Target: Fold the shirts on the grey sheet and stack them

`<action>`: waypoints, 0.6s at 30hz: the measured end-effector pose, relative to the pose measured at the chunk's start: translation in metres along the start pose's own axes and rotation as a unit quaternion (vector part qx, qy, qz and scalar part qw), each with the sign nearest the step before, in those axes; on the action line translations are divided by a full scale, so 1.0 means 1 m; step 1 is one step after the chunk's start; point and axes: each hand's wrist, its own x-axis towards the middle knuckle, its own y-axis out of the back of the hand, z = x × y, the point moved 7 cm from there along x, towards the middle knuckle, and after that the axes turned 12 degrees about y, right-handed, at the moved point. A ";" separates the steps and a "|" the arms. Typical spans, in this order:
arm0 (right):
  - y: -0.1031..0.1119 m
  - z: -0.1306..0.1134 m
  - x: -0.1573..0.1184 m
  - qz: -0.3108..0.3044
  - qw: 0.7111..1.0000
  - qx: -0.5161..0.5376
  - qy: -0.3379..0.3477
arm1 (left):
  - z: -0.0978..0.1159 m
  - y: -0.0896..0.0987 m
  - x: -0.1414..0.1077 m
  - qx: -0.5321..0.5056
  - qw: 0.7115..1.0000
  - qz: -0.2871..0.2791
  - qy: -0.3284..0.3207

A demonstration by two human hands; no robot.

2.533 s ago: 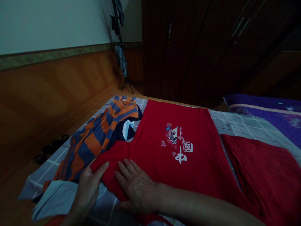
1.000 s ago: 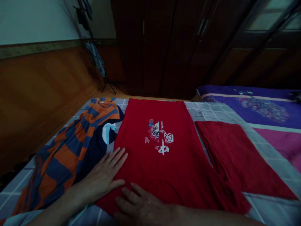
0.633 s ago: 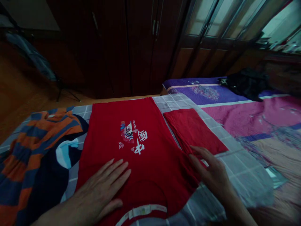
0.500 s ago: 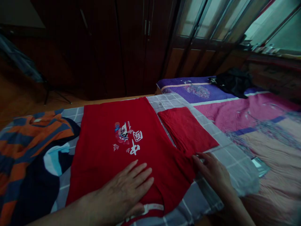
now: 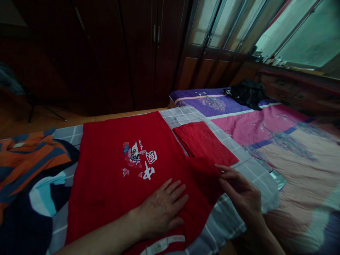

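Note:
A red T-shirt [image 5: 101, 184] with a white and coloured print lies flat on the bed, its collar and a pale neck band [image 5: 162, 244] towards me. My left hand [image 5: 162, 209] rests palm down on the shirt below the print, holding nothing, its fingers apart. My right hand [image 5: 239, 191] pinches the shirt's right edge, where a flap of red cloth [image 5: 204, 173] is turned over. Next to that flap lies a folded red cloth [image 5: 202, 140].
A striped orange and navy garment [image 5: 32, 156] lies left of the shirt on a grey checked sheet [image 5: 228, 219]. Further right are a pink quilt [image 5: 278, 141], a black clothing heap [image 5: 245, 94] and a small silver packet [image 5: 277, 179]. A dark wardrobe [image 5: 106, 53] stands behind.
My view has turned to the right. My right hand has moved from the collar area to the shirt's right edge and taken hold of it, and my left hand has slid rightward across the shirt.

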 end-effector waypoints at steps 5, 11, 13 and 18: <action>-0.010 0.048 -0.009 -0.003 0.977 0.054 -0.206 | 0.001 0.003 0.001 0.003 1.000 0.004 0.001; -0.010 0.047 0.000 -0.055 0.963 0.035 -0.262 | 0.008 0.005 -0.002 0.007 0.999 0.004 -0.040; -0.015 0.047 -0.001 -0.110 0.953 0.046 -0.278 | 0.013 0.007 -0.004 0.005 0.998 0.001 -0.065; -0.014 0.054 -0.001 -0.111 0.949 0.071 -0.286 | 0.015 0.008 -0.006 -0.001 0.997 -0.013 -0.079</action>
